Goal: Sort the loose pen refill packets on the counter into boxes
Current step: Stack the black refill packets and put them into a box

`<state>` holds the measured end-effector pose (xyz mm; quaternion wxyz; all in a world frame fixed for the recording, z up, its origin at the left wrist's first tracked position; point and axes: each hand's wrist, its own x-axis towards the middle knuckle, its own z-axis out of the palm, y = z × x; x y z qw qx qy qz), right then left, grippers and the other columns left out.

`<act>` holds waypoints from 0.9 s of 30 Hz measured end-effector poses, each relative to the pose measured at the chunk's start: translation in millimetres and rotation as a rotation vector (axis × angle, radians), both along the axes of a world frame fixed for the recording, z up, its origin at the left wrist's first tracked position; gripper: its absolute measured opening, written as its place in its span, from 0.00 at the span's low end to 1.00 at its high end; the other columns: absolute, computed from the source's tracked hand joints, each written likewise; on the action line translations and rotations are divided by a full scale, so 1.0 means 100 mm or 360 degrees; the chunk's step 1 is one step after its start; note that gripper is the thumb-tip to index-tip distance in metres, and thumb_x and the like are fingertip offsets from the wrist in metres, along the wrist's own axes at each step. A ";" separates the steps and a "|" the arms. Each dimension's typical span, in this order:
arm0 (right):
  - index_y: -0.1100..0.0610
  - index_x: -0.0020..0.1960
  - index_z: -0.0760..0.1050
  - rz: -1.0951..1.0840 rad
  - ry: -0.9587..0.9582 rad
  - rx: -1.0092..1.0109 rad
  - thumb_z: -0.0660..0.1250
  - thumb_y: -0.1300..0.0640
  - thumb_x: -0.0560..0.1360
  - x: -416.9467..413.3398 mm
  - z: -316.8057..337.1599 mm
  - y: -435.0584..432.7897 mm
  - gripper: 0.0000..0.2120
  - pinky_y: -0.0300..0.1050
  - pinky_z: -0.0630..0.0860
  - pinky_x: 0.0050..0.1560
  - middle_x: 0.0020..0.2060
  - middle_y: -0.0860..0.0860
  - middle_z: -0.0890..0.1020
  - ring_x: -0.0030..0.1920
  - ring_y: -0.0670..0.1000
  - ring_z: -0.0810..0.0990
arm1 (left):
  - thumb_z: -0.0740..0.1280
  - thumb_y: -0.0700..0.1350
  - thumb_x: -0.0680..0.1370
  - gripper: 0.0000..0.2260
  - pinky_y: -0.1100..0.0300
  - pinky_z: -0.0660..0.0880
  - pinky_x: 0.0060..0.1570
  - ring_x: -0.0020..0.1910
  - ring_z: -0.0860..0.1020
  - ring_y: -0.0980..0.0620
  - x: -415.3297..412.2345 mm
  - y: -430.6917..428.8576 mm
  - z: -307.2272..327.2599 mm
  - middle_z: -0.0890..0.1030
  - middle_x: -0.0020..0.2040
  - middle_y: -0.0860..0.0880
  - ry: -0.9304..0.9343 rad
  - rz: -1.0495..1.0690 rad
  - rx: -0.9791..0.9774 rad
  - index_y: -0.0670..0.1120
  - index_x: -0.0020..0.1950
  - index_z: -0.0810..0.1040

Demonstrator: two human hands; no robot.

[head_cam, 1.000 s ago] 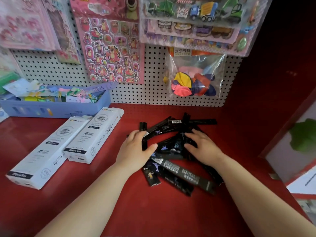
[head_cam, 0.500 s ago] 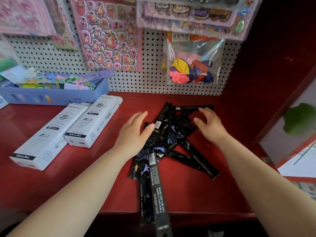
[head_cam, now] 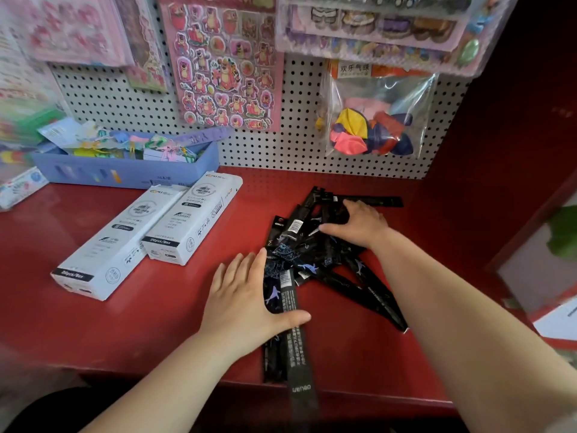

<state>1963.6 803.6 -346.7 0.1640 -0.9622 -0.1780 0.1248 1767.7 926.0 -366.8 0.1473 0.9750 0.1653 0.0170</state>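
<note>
Red counter [head_cam: 93, 323], seen from the head camera. A loose pile of black pen refill packets [head_cam: 312, 254] lies right of centre on the counter, the packets crossing one another at many angles. Two long packets point toward the person. One of them, a grey-backed packet [head_cam: 296, 354], overhangs the front edge.

Left hand [head_cam: 246, 295]: flat on the counter at the pile's left edge, palm down, fingers straight and slightly spread. The thumb lies across the grey-backed packet and presses it. Nothing is pinched.

Right hand [head_cam: 359, 226]: laid on the far part of the pile, knuckles up, thumb stretched to the left. The fingers bend down onto the packets. Whether they grip any packet cannot be told.

Two white refill boxes [head_cam: 187, 220] lie side by side to the left of the pile, touching each other and apart from the packets.

Behind the boxes stands a blue tray [head_cam: 125, 173] of coloured stationery. A bear sticker sheet [head_cam: 224, 67] and a bag of balloons [head_cam: 374, 126] hang on the white pegboard [head_cam: 281, 151].
</note>
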 end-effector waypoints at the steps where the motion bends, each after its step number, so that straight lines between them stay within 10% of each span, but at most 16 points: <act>1: 0.53 0.74 0.52 0.0044 -0.0016 -0.0040 0.62 0.36 0.70 -0.02 -0.01 0.02 0.40 0.53 0.49 0.75 0.75 0.56 0.53 0.75 0.57 0.51 | 0.42 0.76 0.49 0.57 0.54 0.39 0.73 0.75 0.44 0.53 0.02 0.03 0.00 0.48 0.77 0.51 -0.0013 0.0002 0.0006 0.51 0.74 0.38; 8: 0.51 0.74 0.54 0.0213 -0.0086 0.0003 0.56 0.43 0.77 -0.29 -0.04 0.05 0.29 0.50 0.42 0.74 0.76 0.52 0.51 0.76 0.54 0.47 | 0.44 0.78 0.45 0.59 0.54 0.44 0.73 0.75 0.52 0.53 0.18 0.19 0.03 0.58 0.74 0.53 -0.0096 -0.0021 -0.0030 0.52 0.74 0.48; 14: 0.48 0.72 0.59 0.0265 -0.0135 0.0045 0.57 0.44 0.76 -0.50 -0.05 0.08 0.26 0.53 0.41 0.74 0.75 0.50 0.57 0.75 0.54 0.50 | 0.62 0.70 0.63 0.46 0.52 0.45 0.73 0.74 0.53 0.51 0.38 0.26 0.08 0.58 0.74 0.50 -0.0091 0.0042 -0.0126 0.51 0.74 0.51; 20: 0.51 0.65 0.71 0.0215 -0.0160 0.0325 0.65 0.52 0.74 -0.54 -0.02 0.01 0.20 0.49 0.55 0.72 0.67 0.50 0.71 0.70 0.53 0.62 | 0.59 0.72 0.63 0.45 0.53 0.47 0.73 0.74 0.54 0.50 0.43 0.30 0.10 0.58 0.74 0.51 -0.0094 0.0035 -0.0222 0.52 0.73 0.52; 23: 0.53 0.49 0.75 0.0039 -0.0038 0.0652 0.67 0.57 0.72 -0.48 -0.03 0.00 0.06 0.44 0.73 0.53 0.49 0.53 0.80 0.53 0.52 0.76 | 0.54 0.65 0.73 0.32 0.51 0.50 0.72 0.73 0.57 0.48 0.55 0.37 0.18 0.60 0.74 0.49 -0.0284 0.0120 -0.0241 0.50 0.72 0.57; 27: 0.55 0.44 0.71 -0.0186 -0.0057 0.0898 0.66 0.58 0.73 -0.36 0.05 -0.06 0.04 0.40 0.68 0.36 0.35 0.47 0.74 0.39 0.49 0.74 | 0.54 0.56 0.78 0.21 0.51 0.59 0.67 0.67 0.66 0.45 0.97 0.47 0.33 0.70 0.68 0.46 -0.0243 0.0137 -0.0039 0.47 0.67 0.68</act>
